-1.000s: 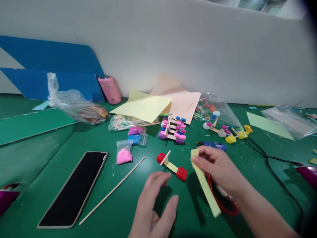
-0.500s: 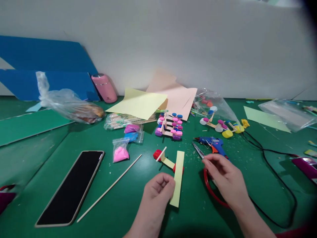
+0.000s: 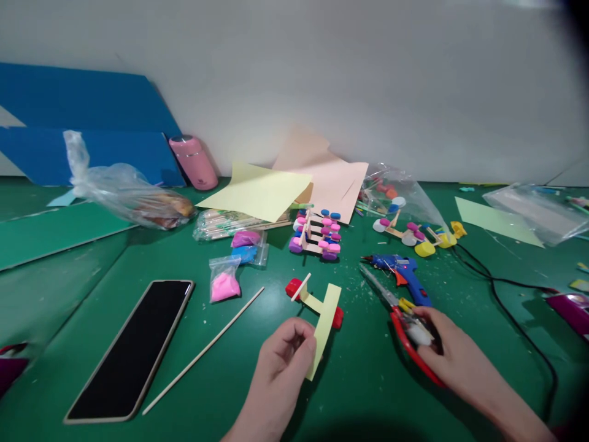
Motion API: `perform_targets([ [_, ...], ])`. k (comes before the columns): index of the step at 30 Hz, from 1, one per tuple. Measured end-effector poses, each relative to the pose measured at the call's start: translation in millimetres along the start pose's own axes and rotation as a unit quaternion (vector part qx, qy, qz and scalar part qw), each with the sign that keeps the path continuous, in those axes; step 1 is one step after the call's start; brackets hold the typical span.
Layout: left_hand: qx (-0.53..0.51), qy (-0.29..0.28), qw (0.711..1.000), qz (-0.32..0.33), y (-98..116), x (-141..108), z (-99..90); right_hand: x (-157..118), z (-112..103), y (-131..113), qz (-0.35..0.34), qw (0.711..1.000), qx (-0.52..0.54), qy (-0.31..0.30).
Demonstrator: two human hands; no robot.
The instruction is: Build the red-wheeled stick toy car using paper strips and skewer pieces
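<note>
My left hand (image 3: 283, 371) pinches a pale yellow paper strip (image 3: 326, 325) between thumb and fingers, tilted up over the table. Just beyond the strip lies a small piece with red ends (image 3: 294, 287), a yellow paper band and a short white stick. The strip partly hides it. On the right, my right hand (image 3: 442, 350) has its fingers around the handles of red-handled scissors (image 3: 411, 347), whose blades point away to the left. Yellow and whitish parts show near the fingers, too blurred to make out. Beyond the blades rests a blue glue gun (image 3: 400, 270).
A phone (image 3: 131, 350) and a thin wooden stick (image 3: 205, 348) lie on the left. Small bags of coloured clay (image 3: 225, 285) sit behind. Farther back are small wheeled models (image 3: 317, 233), paper sheets (image 3: 262, 187) and a pink bottle (image 3: 194, 162). A black cable (image 3: 519, 316) curves at right.
My right hand has shifted from near the scissors' blades to their handles, down and to the right. My left hand has drawn the paper strip slightly left and tilted it.
</note>
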State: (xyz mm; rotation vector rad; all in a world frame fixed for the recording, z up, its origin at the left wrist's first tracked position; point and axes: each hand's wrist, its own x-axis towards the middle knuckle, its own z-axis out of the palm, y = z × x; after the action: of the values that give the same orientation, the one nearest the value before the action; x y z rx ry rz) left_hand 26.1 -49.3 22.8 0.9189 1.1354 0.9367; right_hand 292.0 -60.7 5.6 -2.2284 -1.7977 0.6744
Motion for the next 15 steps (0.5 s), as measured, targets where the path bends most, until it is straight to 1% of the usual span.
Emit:
perform_targets([
  [2, 0.010, -0.012, 1.000, 0.014, 3.2, -0.3, -2.2, -6.2, -6.9, 1.3, -0.010, 0.994, 0.103, -0.019],
  [3, 0.013, -0.019, 0.999, 0.021, 5.0, 0.0, -3.4, -11.3, -9.2, 1.6, -0.015, 0.987, 0.158, -0.035],
  [6, 0.006, -0.041, 0.998, 0.041, 10.6, 2.5, -7.4, -29.6, -10.6, -0.1, -0.017, 0.948, 0.301, -0.101],
  [8, -0.004, -0.049, 0.998, 0.042, 13.7, 4.6, -10.9, -39.5, -8.4, -3.5, -0.015, 0.922, 0.359, -0.145],
  [11, -0.016, -0.052, 0.998, 0.033, 16.8, 6.9, -16.8, -45.5, -5.9, -12.4, -0.043, 0.894, 0.387, -0.221],
  [13, -0.027, -0.065, 0.997, 0.020, 18.4, 7.9, -20.0, -44.7, -6.9, -20.6, -0.061, 0.881, 0.371, -0.287],
  [15, -0.034, -0.088, 0.996, 0.005, 19.8, 8.9, -21.9, -43.1, -9.8, -29.5, -0.058, 0.871, 0.345, -0.346],
])
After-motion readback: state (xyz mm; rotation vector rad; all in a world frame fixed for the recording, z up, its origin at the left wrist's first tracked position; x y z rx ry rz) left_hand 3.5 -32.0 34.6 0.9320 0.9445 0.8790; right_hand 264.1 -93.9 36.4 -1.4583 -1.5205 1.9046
